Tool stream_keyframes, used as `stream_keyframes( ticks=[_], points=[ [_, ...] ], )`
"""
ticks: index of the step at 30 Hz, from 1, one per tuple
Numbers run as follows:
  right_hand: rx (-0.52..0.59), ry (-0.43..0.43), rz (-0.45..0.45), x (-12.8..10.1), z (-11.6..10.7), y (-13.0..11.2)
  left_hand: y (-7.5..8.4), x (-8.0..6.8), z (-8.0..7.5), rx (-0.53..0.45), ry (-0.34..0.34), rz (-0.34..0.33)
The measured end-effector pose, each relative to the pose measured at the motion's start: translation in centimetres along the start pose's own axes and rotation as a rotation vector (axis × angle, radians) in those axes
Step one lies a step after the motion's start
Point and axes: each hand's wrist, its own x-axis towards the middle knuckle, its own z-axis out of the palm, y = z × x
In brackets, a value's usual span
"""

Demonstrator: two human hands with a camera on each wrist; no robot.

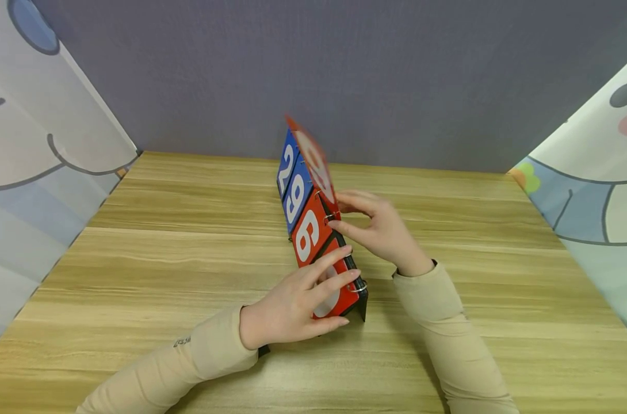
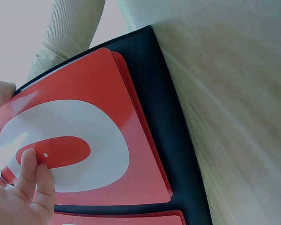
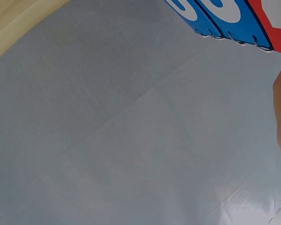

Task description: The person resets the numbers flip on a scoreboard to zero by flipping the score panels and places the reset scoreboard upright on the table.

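Observation:
A flip scoreboard [image 1: 294, 233] with ring-bound number cards stands on the table in the head view. Blue cards [image 1: 295, 198] with 2 and 9 are at its far end, red ones nearer. One red card [image 1: 316, 164] stands up off the rings, its far end blurred. Beside that card's near edge is my right hand [image 1: 381, 230], thumb at a ring and fingertips partly hidden behind the card. My left hand [image 1: 298, 305] lies across the nearest red card [image 2: 112, 117], marked 0, its spread fingers reaching the ringed edge.
The scoreboard stands on a wood-grain table [image 1: 189, 247]. A grey panel [image 1: 313, 69] rises behind it, and cartoon-printed panels [image 1: 44, 115] flank both sides. Black backing [image 2: 164, 117] shows beyond the card edges in the left wrist view.

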Motion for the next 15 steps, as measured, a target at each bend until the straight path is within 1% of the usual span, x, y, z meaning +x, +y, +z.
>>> stream_keyframes(
  ticks=[2, 7, 12, 15],
  points=[
    [-0.024, 0.007, -0.029, 0.01, 0.11, 0.07, -0.02, 0.0, 0.02, 0.003, 0.003, 0.005],
    [-0.042, 0.011, -0.071, 0.1, 0.27, 0.18, -0.07, 0.04, 0.06, 0.012, 0.009, 0.013],
    [-0.057, 0.006, -0.093, 0.19, 0.28, 0.22, -0.02, 0.02, 0.02, 0.026, 0.008, 0.005],
    [-0.067, -0.011, -0.094, 0.17, 0.23, 0.24, 0.02, 0.0, 0.0, 0.03, 0.004, 0.002]
  ],
)
